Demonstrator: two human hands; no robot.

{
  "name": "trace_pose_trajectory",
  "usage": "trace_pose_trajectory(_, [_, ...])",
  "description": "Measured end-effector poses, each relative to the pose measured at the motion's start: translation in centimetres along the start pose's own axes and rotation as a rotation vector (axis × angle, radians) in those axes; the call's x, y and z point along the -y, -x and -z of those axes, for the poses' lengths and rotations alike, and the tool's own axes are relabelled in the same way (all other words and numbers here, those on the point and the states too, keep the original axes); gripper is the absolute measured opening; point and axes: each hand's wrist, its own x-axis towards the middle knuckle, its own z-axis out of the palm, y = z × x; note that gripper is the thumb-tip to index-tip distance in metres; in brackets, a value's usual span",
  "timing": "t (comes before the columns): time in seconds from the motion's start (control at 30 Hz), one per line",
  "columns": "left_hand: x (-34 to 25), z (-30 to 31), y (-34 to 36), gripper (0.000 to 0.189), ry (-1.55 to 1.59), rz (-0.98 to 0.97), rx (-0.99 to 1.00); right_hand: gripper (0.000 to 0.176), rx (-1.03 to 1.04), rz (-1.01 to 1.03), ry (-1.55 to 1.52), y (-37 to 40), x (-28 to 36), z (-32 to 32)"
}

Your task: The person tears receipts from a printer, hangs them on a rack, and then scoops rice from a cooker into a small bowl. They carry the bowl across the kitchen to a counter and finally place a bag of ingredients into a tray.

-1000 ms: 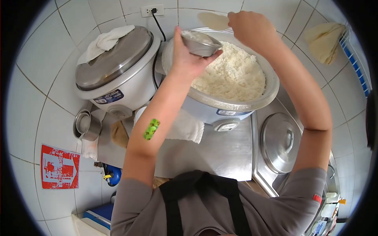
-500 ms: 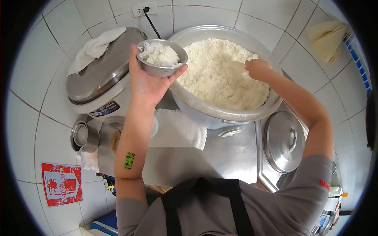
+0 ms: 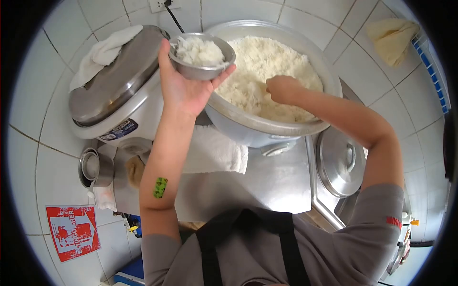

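My left hand grips a small metal bowl from below, thumb and fingers around its sides. White rice is heaped inside the bowl. Over the large pot of a rice cooker, my right hand is closed, knuckles up, just above the cooked rice. It holds a pale rice paddle, whose blade is now hard to make out against the rice. The bowl is level with the pot's left rim and close to it.
A second cooker with a steel lid and a white towel stands at left. A folded cloth lies on the steel counter. Metal cups sit at the left edge; a round lid rests at right.
My right hand has moved left across the rice, toward the bowl. The bowl in my left hand has shifted slightly right relative to the cookers. The whole view has shifted a little.
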Motion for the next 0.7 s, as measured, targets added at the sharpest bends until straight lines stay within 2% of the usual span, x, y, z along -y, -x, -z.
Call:
trace_pose_trajectory(0.13, [-0.8, 0.3, 0.1, 0.072, -0.018, -0.002, 0.022, 0.020, -0.035, 0.031, -0.018, 1.5, 0.3, 1.6])
trace_pose_trajectory(0.43, [-1.1, 0.0, 0.3, 0.073, 0.000, 0.013, 0.041, 0.018, -0.057, 0.412, 0.045, 3.6, -0.3, 3.1])
trace_pose_trajectory(0.53, [-1.1, -0.5, 1.0, 0.073, -0.049, 0.012, 0.028, 0.017, -0.062, 0.509, -0.075, 3.2, -1.3, 1.8])
trace_pose_trajectory(0.6, [-1.1, -0.3, 1.1, 0.073, -0.061, 0.021, 0.039, 0.018, 0.080, 0.607, -0.287, 3.4, -1.6, 0.8])
trace_pose_trajectory(0.7, [-1.1, -0.8, 0.9, 0.072, -0.083, 0.025, 0.044, 0.018, 0.021, 0.687, -0.428, 3.5, -2.2, 0.7])
